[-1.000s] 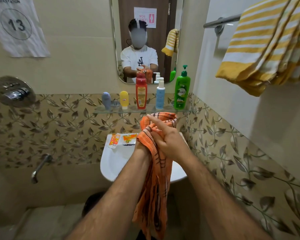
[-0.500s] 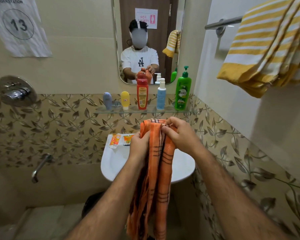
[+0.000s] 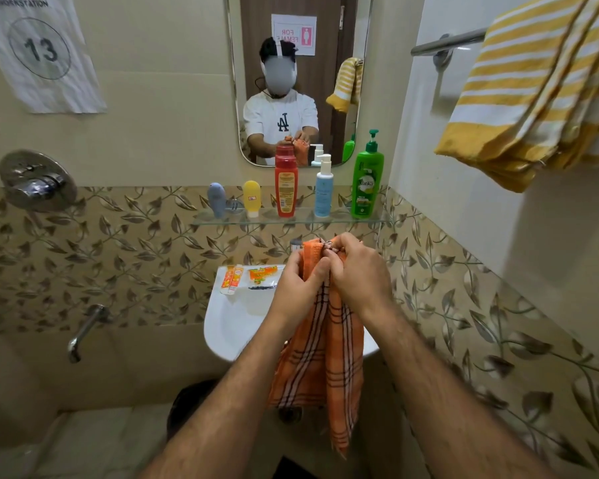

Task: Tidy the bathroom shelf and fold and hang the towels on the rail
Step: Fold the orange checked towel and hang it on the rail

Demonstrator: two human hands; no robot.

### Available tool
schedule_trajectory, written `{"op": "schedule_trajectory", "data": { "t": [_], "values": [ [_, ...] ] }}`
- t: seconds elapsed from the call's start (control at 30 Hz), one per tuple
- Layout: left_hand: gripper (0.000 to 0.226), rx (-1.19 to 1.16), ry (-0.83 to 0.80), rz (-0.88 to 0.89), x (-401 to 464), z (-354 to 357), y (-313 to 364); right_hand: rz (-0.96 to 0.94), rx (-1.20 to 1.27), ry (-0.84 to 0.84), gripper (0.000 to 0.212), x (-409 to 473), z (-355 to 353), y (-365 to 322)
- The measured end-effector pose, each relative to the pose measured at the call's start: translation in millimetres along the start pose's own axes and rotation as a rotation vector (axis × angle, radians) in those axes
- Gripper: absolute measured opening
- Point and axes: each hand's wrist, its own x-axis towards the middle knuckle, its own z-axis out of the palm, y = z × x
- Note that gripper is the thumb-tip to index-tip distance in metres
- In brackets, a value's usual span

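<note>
Orange towel pinched at top edge by both hands, left hand and right hand, hanging lengthwise above sink; rail up right, nearer right hand.

Cream tiled walls carry a band of leaf-patterned tiles at mid height. A mirror hangs above a white basin, with a chrome valve and spout at left and a paper sign marked 13 in the upper left corner.
</note>
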Motion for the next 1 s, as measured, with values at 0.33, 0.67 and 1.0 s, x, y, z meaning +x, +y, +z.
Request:
{"op": "schedule_trajectory", "data": {
  "t": [0.33,0.67,1.0],
  "values": [
    [0.018,0.009,0.302,-0.003,18.9,-39.3,8.1,0.224,0.369,-0.301,0.053,11.2,-46.6,37.4],
    [0.018,0.23,0.226,0.214,16.6,-53.1,43.2,0.307,0.019,-0.411,0.019,-7.2,-38.0,88.3],
    [0.017,0.277,0.031,0.245,16.9,-51.3,52.6,-0.007,0.221,-0.335,0.028,-14.9,-2.0,34.5]
  ]
}}
